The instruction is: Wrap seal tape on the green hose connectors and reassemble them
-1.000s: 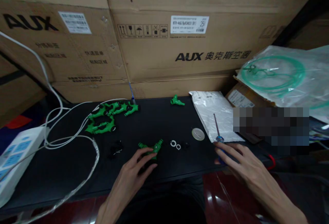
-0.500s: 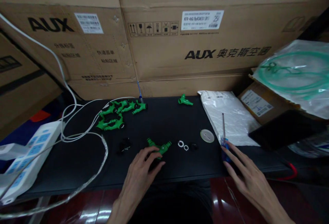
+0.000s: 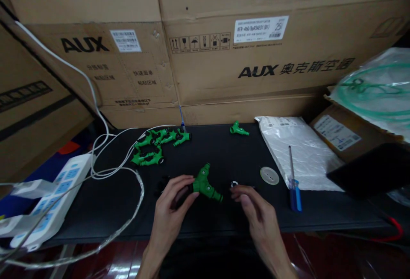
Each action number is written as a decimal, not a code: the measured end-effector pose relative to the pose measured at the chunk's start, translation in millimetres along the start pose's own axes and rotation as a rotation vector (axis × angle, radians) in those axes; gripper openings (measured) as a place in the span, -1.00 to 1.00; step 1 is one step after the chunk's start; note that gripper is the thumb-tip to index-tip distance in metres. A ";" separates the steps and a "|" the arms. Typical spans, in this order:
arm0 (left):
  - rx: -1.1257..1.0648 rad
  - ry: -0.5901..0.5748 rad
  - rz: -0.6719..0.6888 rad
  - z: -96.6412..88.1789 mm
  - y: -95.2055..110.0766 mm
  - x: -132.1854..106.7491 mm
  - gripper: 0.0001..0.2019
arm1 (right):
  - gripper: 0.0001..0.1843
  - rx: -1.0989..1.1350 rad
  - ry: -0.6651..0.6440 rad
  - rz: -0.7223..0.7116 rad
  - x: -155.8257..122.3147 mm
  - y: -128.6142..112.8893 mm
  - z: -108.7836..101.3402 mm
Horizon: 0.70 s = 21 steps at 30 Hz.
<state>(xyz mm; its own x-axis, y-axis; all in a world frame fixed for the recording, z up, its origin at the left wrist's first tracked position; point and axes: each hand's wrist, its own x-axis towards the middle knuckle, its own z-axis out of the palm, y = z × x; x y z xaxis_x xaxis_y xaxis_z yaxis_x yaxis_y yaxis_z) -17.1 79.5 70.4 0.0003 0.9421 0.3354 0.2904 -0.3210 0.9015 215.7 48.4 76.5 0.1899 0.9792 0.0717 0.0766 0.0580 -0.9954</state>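
Observation:
My left hand (image 3: 173,210) is closed on a green Y-shaped hose connector (image 3: 206,184), lifted just above the black table (image 3: 96,210). My right hand (image 3: 256,212) is beside it, its fingertips pinched over a small white ring (image 3: 234,183) on the table; I cannot make out whether they hold it. A blue-handled screwdriver (image 3: 293,183) lies free to the right, partly on a white plastic bag (image 3: 297,151). A round translucent disc (image 3: 269,175) sits between the ring and the screwdriver.
Several more green connectors (image 3: 158,144) lie at the back left, one alone (image 3: 238,130) at the back centre. White cables (image 3: 112,163) and a power strip (image 3: 48,202) fill the left. Cardboard boxes (image 3: 224,57) wall the back. A bag of green tubing (image 3: 374,86) sits at right.
My left hand has picked the green connector up off the table. My right hand has let go of the screwdriver and moved left to the small white ring.

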 end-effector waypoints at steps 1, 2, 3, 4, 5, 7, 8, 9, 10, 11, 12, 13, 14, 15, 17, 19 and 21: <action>-0.050 -0.018 -0.011 -1.0 1.2 0.9 -0.80 | -0.52 0.074 -0.061 0.075 4.4 -2.9 14.7; -0.089 -0.042 -0.018 -1.1 2.1 1.3 -0.81 | -0.47 0.152 -0.126 0.145 8.4 -5.0 27.3; -0.119 -0.072 -0.022 -0.7 2.6 1.3 -0.81 | -0.43 0.226 -0.183 0.206 12.0 -6.4 37.7; -0.142 -0.103 -0.031 0.0 2.9 1.0 -0.81 | -0.43 0.294 -0.233 0.258 14.9 -7.0 45.9; -0.160 -0.130 -0.046 0.9 2.8 0.5 -0.79 | -0.45 0.353 -0.269 0.301 17.2 -6.9 51.9; -0.191 -0.161 -0.086 2.0 2.0 -0.8 -0.74 | -0.50 0.443 -0.298 0.366 19.6 -5.5 58.2; -0.202 -0.167 -0.105 2.0 1.3 -1.4 -0.72 | -0.51 0.474 -0.297 0.390 19.8 -4.6 59.3; -0.208 -0.172 -0.120 1.8 0.3 -1.9 -0.71 | -0.52 0.499 -0.292 0.411 19.2 -3.7 59.7; -0.208 -0.178 -0.126 1.6 -1.0 -2.4 -0.71 | -0.53 0.517 -0.287 0.429 18.2 -2.9 59.8; -0.205 -0.183 -0.125 1.5 -2.5 -2.6 -0.71 | -0.54 0.529 -0.280 0.444 16.7 -2.2 59.9; -0.198 -0.184 -0.125 1.8 -4.1 -2.8 -0.73 | -0.56 0.534 -0.270 0.454 15.0 -1.5 60.3; -0.188 -0.178 -0.130 2.5 -5.8 -2.8 -0.74 | -0.58 0.535 -0.258 0.460 13.3 -0.9 61.1; -0.179 -0.165 -0.143 3.6 -7.4 -2.6 -0.75 | -0.60 0.531 -0.244 0.460 11.8 -0.2 62.3; -0.168 -0.146 -0.162 5.0 -8.8 -2.4 -0.77 | -0.63 0.524 -0.229 0.457 10.5 0.6 63.8; -0.146 -0.106 -0.201 7.5 -10.2 -1.9 -0.81 | -0.65 0.511 -0.200 0.447 9.0 2.3 67.2; -0.140 -0.076 -0.224 7.5 -9.8 -2.0 -0.79 | -0.62 0.502 -0.168 0.445 9.2 4.1 70.3; -0.141 -0.079 -0.241 4.3 -8.6 -3.5 -0.68 | -0.59 0.497 -0.127 0.449 10.4 5.3 72.0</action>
<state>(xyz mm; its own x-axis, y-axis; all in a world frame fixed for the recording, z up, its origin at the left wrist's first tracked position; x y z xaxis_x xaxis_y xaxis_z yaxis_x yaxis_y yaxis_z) -15.5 79.4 60.4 0.0237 0.9957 0.0894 0.1554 -0.0920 0.9836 147.6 72.9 67.4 -0.0202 0.9428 -0.3328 -0.4476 -0.3062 -0.8402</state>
